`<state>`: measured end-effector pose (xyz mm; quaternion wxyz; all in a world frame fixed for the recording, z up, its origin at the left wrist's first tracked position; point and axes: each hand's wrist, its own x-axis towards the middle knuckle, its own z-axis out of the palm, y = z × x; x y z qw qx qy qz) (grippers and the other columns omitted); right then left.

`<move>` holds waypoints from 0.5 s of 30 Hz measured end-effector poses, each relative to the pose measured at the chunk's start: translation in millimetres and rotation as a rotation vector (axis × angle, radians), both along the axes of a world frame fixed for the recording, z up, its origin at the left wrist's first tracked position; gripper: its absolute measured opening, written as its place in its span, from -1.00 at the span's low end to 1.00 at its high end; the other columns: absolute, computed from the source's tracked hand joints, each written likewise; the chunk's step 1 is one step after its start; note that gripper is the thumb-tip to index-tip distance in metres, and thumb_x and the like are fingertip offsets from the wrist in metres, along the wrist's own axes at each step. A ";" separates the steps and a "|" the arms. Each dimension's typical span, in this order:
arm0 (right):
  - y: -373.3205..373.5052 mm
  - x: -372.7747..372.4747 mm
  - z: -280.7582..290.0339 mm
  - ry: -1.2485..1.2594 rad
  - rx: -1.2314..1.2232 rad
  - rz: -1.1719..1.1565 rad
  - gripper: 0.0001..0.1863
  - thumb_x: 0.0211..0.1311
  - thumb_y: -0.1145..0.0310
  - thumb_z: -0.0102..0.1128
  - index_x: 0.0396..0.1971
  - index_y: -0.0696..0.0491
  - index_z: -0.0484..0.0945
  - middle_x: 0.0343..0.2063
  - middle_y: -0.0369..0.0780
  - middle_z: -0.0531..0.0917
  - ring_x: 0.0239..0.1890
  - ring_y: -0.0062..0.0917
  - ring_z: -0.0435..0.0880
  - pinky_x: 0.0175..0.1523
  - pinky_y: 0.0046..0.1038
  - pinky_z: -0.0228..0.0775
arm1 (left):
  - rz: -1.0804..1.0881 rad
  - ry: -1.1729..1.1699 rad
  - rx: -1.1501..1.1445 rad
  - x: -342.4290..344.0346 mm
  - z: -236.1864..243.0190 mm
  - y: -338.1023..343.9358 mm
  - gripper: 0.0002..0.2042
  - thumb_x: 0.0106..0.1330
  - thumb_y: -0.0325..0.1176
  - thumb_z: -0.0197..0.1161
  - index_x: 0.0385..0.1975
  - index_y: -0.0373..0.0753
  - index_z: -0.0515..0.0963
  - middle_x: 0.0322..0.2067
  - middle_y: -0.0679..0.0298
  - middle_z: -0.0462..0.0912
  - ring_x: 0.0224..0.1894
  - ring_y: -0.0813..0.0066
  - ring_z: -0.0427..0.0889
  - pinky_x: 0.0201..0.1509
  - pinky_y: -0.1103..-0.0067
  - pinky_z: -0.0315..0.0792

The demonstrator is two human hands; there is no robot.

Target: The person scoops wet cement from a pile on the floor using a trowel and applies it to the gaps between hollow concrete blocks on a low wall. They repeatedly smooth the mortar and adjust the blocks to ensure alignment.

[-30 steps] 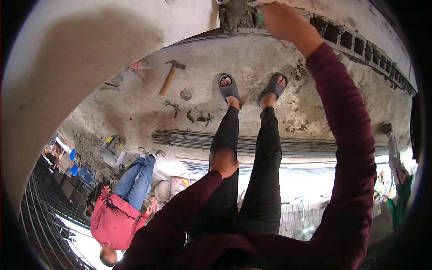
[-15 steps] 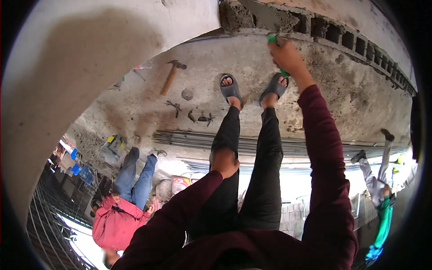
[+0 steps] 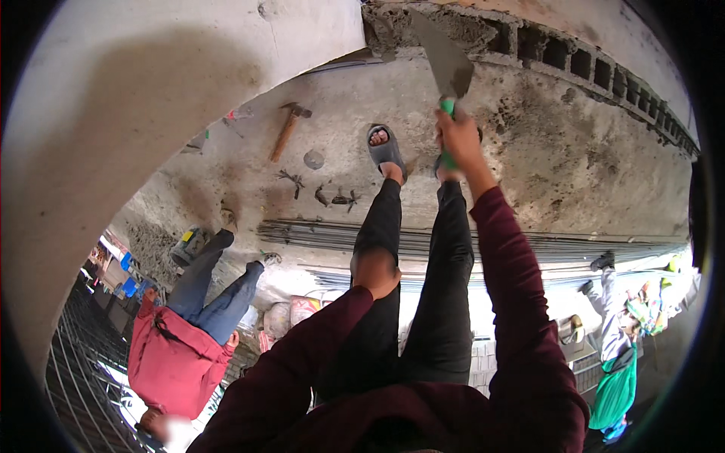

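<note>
My right hand (image 3: 461, 143) is closed round the green handle (image 3: 448, 113) of a trowel (image 3: 445, 60). Its grey pointed blade tilts up and to the left, its tip over the row of hollow concrete blocks (image 3: 555, 54). Wet-looking mortar (image 3: 464, 34) fills the blocks near the blade. My left hand (image 3: 377, 273) lies over my bent left knee and holds nothing; its fingers are partly blurred.
A hammer (image 3: 289, 130) and short dark wire bundles (image 3: 291, 181) lie on the concrete floor. Long steel bars (image 3: 310, 232) stretch behind my feet. A pale wall (image 3: 151, 98) bounds the left. A person in red (image 3: 177, 355) and another in green (image 3: 615, 385) stand beyond.
My right hand has drawn the trowel back from the blocks, toward me and slightly left, so more of its blade shows. My left hand stays on the knee. Both other people have shifted.
</note>
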<state>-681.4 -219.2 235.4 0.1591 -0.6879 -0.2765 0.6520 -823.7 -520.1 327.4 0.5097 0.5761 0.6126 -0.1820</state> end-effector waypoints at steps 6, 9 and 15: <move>-87.2 -68.2 -74.5 0.307 -0.106 -0.608 -0.78 0.25 0.27 0.17 -0.45 0.04 0.36 -0.71 -0.33 0.40 -0.74 -0.61 0.38 -0.64 -0.51 0.23 | 0.019 0.006 0.001 2.2 1.3 4.2 -0.68 0.11 -0.17 0.17 -0.32 -0.33 0.56 -0.21 0.12 0.57 -0.01 0.21 0.49 0.04 0.30 0.34; -89.7 -118.6 -99.2 0.394 -0.116 -0.757 -0.82 0.24 0.30 0.15 -0.43 0.02 0.36 -0.71 -0.34 0.40 -0.76 -0.62 0.35 -0.64 -0.51 0.23 | -0.020 -0.003 -0.005 0.7 0.8 6.3 -0.67 0.13 -0.15 0.16 -0.32 -0.32 0.56 -0.22 0.12 0.57 -0.03 0.20 0.50 0.02 0.31 0.35; -42.3 -186.7 -89.3 0.450 -0.090 -0.700 -0.80 0.22 0.29 0.15 -0.42 0.04 0.34 -0.72 -0.33 0.41 -0.73 -0.61 0.39 -0.62 -0.49 0.26 | 0.025 -0.047 0.106 -1.6 3.5 2.3 -0.68 0.15 -0.13 0.15 -0.33 -0.30 0.56 -0.22 0.13 0.58 -0.02 0.22 0.50 0.01 0.31 0.35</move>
